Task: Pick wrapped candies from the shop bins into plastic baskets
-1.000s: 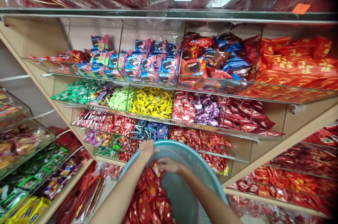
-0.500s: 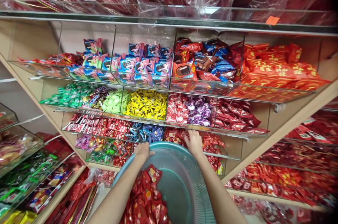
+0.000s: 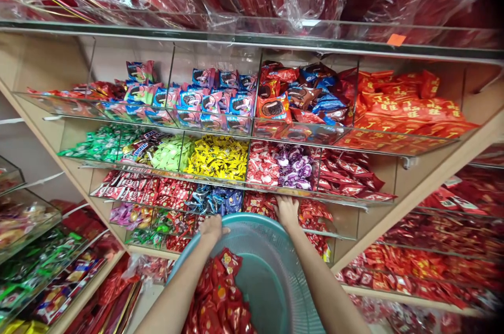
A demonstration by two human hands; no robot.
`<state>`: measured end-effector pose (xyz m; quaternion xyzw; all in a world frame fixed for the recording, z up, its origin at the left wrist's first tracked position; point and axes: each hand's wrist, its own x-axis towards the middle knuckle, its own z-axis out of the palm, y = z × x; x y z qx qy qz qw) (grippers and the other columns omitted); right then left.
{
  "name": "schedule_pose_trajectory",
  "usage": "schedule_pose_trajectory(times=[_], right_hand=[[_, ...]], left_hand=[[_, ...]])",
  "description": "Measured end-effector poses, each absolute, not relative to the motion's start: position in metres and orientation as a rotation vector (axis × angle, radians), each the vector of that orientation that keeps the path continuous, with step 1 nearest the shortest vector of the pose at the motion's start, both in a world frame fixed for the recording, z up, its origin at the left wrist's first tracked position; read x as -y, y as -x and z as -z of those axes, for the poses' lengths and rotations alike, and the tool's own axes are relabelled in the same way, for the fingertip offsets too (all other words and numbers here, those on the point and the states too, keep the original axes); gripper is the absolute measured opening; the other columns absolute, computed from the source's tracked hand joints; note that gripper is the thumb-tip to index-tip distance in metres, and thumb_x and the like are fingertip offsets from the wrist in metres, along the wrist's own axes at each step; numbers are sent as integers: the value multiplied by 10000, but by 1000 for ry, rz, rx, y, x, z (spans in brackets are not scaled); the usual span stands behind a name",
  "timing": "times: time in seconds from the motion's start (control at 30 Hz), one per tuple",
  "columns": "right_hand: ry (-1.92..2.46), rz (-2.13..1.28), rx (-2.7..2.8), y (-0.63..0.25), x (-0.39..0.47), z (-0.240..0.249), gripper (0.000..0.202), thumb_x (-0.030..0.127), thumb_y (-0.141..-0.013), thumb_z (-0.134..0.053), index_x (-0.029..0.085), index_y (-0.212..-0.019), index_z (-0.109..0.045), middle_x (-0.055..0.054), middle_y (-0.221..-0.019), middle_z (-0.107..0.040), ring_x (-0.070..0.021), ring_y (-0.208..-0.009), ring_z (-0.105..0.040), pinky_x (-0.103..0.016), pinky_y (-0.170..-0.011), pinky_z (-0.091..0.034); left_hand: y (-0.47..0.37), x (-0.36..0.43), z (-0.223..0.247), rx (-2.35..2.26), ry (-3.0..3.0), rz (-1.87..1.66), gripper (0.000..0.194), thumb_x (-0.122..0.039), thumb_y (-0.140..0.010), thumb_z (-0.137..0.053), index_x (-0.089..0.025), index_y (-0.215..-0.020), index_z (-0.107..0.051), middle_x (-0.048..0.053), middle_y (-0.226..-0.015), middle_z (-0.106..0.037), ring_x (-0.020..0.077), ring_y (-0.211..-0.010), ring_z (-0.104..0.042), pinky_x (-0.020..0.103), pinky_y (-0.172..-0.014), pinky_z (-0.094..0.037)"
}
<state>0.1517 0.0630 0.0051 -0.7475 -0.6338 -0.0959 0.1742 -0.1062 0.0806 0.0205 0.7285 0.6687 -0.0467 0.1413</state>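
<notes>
A teal plastic basket [image 3: 271, 258] stands low in the centre, with red wrapped candies [image 3: 220, 292] heaped in its left part. On the basket's far left rim rests my left hand [image 3: 211, 228], its fingers partly hidden at the edge. My right hand [image 3: 287, 210] is beside the far right rim, fingers spread and bent toward red packets [image 3: 260, 204] in a lower shelf compartment. Whether its fingertips touch the packets cannot be made out.
Clear shelf edges [image 3: 315, 195] run across just beyond my hands. Yellow candies [image 3: 218, 158] and purple candies [image 3: 295, 166] fill compartments above. Slanting wooden side panels [image 3: 423, 205] flank the shelves. More candy shelves stand left and right.
The view has shifted slightly. Both hands stay in nearly the same places by the basket, and the candies inside look unchanged.
</notes>
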Motion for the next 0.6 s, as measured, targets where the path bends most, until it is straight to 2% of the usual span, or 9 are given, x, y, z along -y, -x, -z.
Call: schedule_pose_trajectory(times=[0.1, 0.23, 0.43, 0.6], right_hand=[[2079, 265, 1765, -154, -64, -6, 302, 233, -839, -393, 196, -1111, -521, -97, -1110, -554, -239, -1051, -417, -390, -897, -272], [2047, 221, 1580, -156, -61, 0, 339, 308, -872, -331, 148, -1093, -533, -130, -1063, -546, -229, -992, -468, -321, -858, -335], [2184, 89, 1420, -151, -55, 3, 330, 318, -862, -344, 150, -1061, -548, -155, -1141, -497, -231, -974, -528, -304, -772, -398], [2342, -10, 1371, -145, -51, 0, 333, 343, -869, -330, 177, -1089, -518, -156, -1132, -522, -227, -895, -586, -324, -703, -422]], left_hand=[[107, -82, -17, -1926, -2096, 133, 489, -503, -652, -595, -186, -1023, -568, 120, -1085, -621, 278, -1022, -560, 342, -802, -448], [107, -83, -13, -1925, -2116, 120, 483, -505, -652, -595, -186, -1013, -571, 122, -1076, -623, 281, -1017, -561, 344, -801, -449], [108, -82, -12, -1929, -2117, 115, 456, -459, -651, -618, -178, -1007, -574, 127, -1061, -627, 285, -1001, -569, 349, -791, -458], [108, -81, -13, -1912, -2132, 113, 466, -460, -662, -613, -167, -1021, -568, 130, -1074, -619, 277, -1001, -569, 352, -805, -454]])
